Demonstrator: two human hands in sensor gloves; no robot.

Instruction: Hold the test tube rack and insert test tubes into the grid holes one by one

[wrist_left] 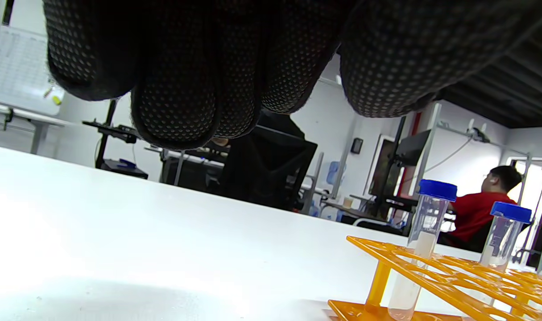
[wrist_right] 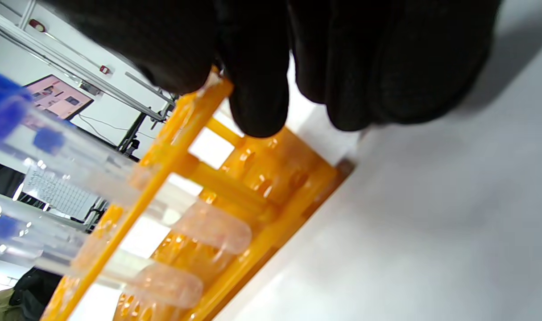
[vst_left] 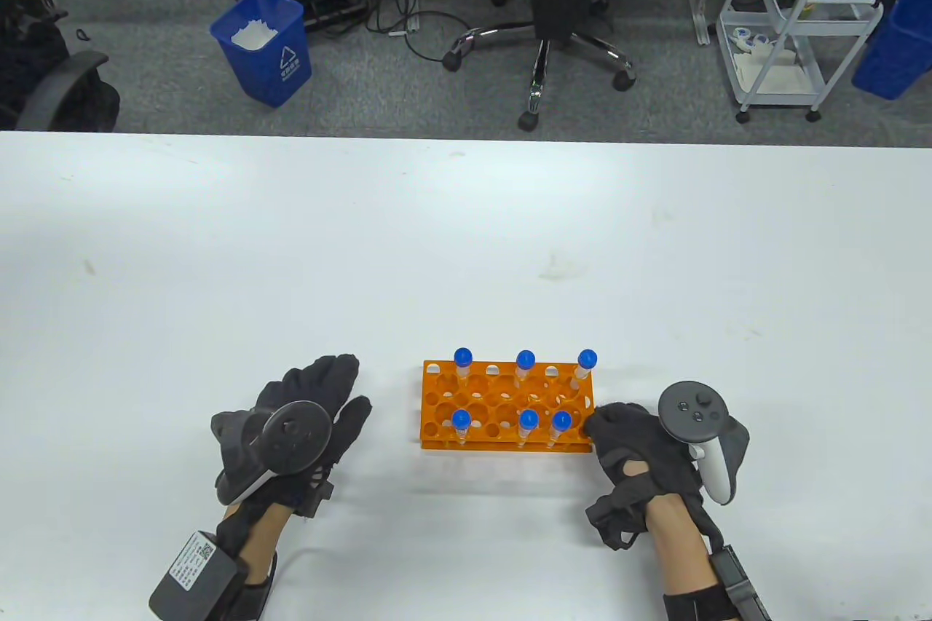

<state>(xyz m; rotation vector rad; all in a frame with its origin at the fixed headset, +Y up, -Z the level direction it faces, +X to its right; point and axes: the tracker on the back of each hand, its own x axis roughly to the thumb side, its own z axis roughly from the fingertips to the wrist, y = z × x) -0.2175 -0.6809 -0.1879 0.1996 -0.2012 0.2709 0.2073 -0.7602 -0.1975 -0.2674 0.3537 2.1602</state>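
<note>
An orange test tube rack [vst_left: 431,402] stands on the white table near its front edge. Several blue-capped test tubes stand upright in it, one row at the back [vst_left: 526,360] and one at the front [vst_left: 528,420]. My right hand [vst_left: 604,426] grips the rack's right end; in the right wrist view its fingers [wrist_right: 257,102] press on the edge of the rack's top plate [wrist_right: 181,129], beside two tubes [wrist_right: 199,227]. My left hand [vst_left: 349,388] lies open, palm down, left of the rack and apart from it. In the left wrist view its fingertips [wrist_left: 177,102] hang above the table, with the rack [wrist_left: 431,263] at the lower right.
The white table [vst_left: 218,271] stretches wide behind and to both sides of the rack. Beyond its far edge the floor holds a blue bin [vst_left: 262,46], an office chair [vst_left: 561,2] and a white cart [vst_left: 794,17].
</note>
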